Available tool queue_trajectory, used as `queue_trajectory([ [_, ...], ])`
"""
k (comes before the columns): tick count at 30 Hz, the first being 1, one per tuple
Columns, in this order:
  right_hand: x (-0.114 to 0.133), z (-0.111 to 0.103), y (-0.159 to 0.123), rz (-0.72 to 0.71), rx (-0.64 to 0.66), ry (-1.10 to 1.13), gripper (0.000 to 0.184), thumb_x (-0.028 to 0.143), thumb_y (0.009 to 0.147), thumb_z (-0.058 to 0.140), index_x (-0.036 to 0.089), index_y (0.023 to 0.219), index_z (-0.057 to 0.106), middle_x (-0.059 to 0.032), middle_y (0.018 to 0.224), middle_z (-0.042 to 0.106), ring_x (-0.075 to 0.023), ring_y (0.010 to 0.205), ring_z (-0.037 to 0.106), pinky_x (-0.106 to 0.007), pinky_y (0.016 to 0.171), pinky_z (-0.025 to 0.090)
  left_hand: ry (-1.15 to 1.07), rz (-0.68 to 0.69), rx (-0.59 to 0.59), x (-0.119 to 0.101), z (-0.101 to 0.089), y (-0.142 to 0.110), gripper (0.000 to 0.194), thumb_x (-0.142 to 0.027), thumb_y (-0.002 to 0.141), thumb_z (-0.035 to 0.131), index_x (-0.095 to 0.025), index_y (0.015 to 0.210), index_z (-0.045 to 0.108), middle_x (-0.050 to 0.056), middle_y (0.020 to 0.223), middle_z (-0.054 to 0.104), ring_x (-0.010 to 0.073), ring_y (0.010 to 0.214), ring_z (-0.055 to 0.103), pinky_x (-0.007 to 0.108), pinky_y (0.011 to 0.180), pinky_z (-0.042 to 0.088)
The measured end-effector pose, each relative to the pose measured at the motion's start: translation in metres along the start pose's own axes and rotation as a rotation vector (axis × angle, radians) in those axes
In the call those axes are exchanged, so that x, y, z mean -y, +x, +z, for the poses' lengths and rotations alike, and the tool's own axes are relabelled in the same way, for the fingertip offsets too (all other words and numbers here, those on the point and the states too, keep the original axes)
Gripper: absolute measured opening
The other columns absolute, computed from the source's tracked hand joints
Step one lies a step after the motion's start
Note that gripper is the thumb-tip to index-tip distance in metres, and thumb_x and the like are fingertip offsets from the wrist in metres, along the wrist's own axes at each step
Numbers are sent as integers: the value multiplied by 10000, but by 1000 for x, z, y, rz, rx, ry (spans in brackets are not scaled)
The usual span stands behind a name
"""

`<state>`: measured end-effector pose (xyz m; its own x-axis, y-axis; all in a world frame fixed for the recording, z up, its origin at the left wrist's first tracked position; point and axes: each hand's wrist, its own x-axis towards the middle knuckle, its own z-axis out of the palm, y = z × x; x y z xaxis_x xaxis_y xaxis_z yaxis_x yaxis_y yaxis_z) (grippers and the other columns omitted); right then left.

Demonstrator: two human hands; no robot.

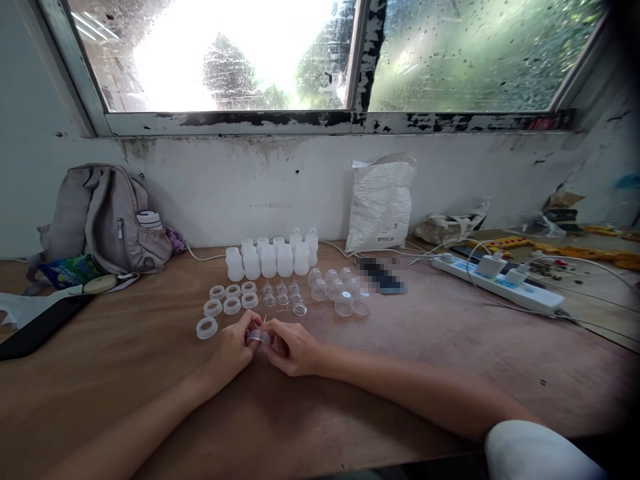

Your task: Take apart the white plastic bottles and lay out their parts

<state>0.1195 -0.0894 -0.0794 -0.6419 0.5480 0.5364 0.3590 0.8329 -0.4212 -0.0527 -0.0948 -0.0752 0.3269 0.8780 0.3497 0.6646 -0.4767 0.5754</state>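
l hand (234, 348) and r hand (297, 349) met low on the table (320, 407), fingertips of both closed on a small clear ring (259, 336), one side each. it sat btwn them, just nearer the person than the loose nipples (283, 299). ring looked squat, so no real long axis; its broad side seemed to face the person, tilt hard to tell. thin tip poked up by the fingers, couldn't tell if part of it.

beyond, abt. 10 bottles (269, 261) stood upright in two rows; the two at back right had tops on, which looked done, others looked bare. so most seemed left: 7 loose rings (232, 306) lay to the l, nipples mid, clear caps (343, 304) to the r near a blurred dark thing (381, 276).
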Motion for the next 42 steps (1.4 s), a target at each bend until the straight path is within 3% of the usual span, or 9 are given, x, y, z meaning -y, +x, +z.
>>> queue_trajectory([
  [16,2,1,-6,-165,-69,-179,277,181,732,445,173,1007,414,-23,729,588,-119,561,550,-205,467,376,80,11,-38,-6,4,-4,174,-164,737,397,-209,905,409,-33,663,510,129,583,521,233,563,381],
  [19,3,2,-7,-231,-97,-257,257,181,768,422,177,1025,421,-65,845,602,-138,660,577,-221,530,415,25,20,-69,-7,3,-3,172,-223,762,411,-207,933,405,-20,707,524,129,591,520,246,584,402],
  [22,4,3,-6,-273,-98,-336,213,163,800,399,180,1005,454,-75,857,592,-152,741,573,-238,608,433,-50,82,-14,-6,1,-1,183,-228,775,398,-200,955,416,10,783,557,149,685,546,270,648,421],
  [26,4,2,-4,-192,-111,-338,203,161,819,400,178,1002,485,-53,783,564,-140,712,553,-221,585,421,-70,138,21,-2,-1,2,168,-203,803,356,-184,941,450,48,873,572,169,804,546,291,723,422],
  [32,0,4,-3,-120,-110,-316,228,160,835,393,200,1031,503,-44,796,527,-127,682,516,-215,583,407,-92,180,-4,6,-2,2,271,-171,772,423,-166,1043,439,78,989,565,182,899,541,303,784,426],
  [36,-3,4,-2,-49,-116,-263,255,104,794,414,207,1004,516,-42,829,505,-129,714,505,-217,623,414,-166,112,77,3,-7,1,413,-182,739,484,-177,1143,399,78,1041,548,174,834,562,259,660,460],
  [42,-5,2,3,56,-150,-158,316,15,699,411,200,943,488,-31,842,478,-128,714,479,-221,640,410,-308,3,62,-4,-13,5,310,-320,800,466,-201,1087,475,47,987,578,165,847,555,249,696,453],
])
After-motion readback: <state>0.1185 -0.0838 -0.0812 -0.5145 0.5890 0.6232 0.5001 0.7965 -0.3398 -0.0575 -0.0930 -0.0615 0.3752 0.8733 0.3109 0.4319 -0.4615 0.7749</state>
